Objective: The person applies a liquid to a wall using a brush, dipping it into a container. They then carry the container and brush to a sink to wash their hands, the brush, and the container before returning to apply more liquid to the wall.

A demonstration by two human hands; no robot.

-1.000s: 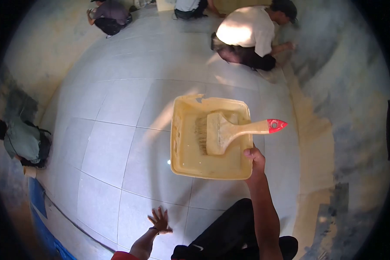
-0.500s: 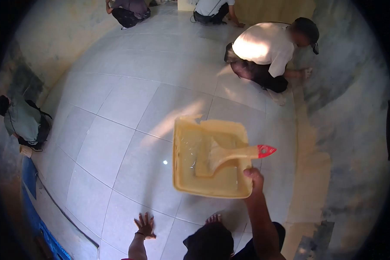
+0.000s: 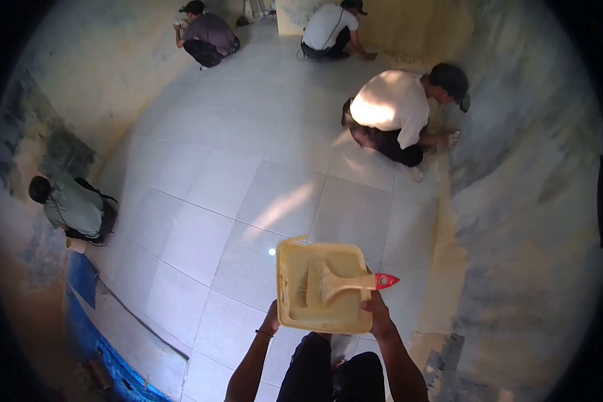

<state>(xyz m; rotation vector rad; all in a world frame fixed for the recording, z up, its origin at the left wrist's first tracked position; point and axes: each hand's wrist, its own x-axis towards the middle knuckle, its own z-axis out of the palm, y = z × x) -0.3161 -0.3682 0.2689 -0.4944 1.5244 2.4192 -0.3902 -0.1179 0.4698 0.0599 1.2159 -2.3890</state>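
A yellow paint tray (image 3: 325,323), smeared with cream paint, is held up in front of my knees. My left hand (image 3: 271,320) is at its left edge, fingers partly hidden behind the tray. On the opposite side my right hand (image 3: 376,313) grips the right rim, thumb on top. Across the tray lies a wide paintbrush (image 3: 347,284) with a red-tipped handle over the right rim and bristles toward the middle. Some paint coats the tray bottom around it.
Grey floor tiles (image 3: 201,238) stretch ahead. One person (image 3: 392,110) squats at the right wall, another (image 3: 325,33) and a third (image 3: 208,40) at the back, and one more (image 3: 77,208) at left by a small bucket (image 3: 76,246). A blue sheet (image 3: 82,278) lies lower left.
My left hand has risen from open beside the tray to its left edge. The tray has come lower and closer to my knees. The view has tilted up, showing more of the back.
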